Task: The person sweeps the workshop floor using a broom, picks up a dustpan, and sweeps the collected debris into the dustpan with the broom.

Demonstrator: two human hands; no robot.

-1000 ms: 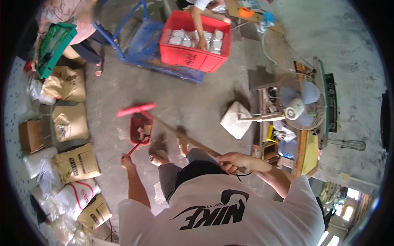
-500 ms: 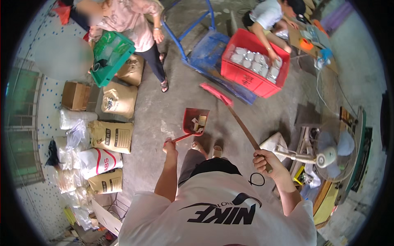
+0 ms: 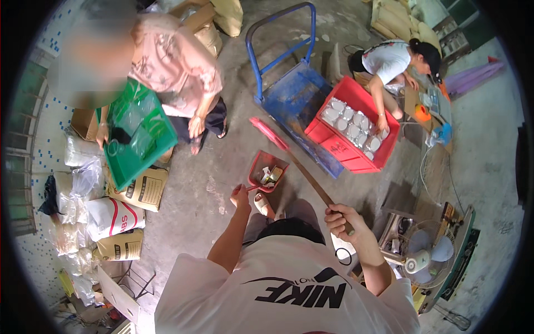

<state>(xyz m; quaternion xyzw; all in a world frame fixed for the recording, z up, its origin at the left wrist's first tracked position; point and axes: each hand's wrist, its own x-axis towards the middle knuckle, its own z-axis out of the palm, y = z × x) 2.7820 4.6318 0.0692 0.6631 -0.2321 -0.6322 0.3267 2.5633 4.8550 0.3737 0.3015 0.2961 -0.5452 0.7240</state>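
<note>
My left hand (image 3: 240,195) is wrapped around the handle of a red dustpan (image 3: 267,171), fingers curled shut on it; the pan sits low over the concrete floor (image 3: 211,183) just ahead of my feet, with bits of scrap and paper inside. My right hand (image 3: 340,218) is fisted around the wooden stick of a broom (image 3: 289,156), which slants up and left to its pink-red head (image 3: 266,131), just past the far edge of the pan. Far of that, a blue hand cart (image 3: 289,94) with a red crate (image 3: 356,125) of white round lids resting on its right side; a crouching person in a white top reaches into the crate. Far left, a person in a pink top holds a green tray (image 3: 139,136). Brown and white sacks (image 3: 119,214) line the left wall. Near right, a standing fan (image 3: 428,259).
</note>
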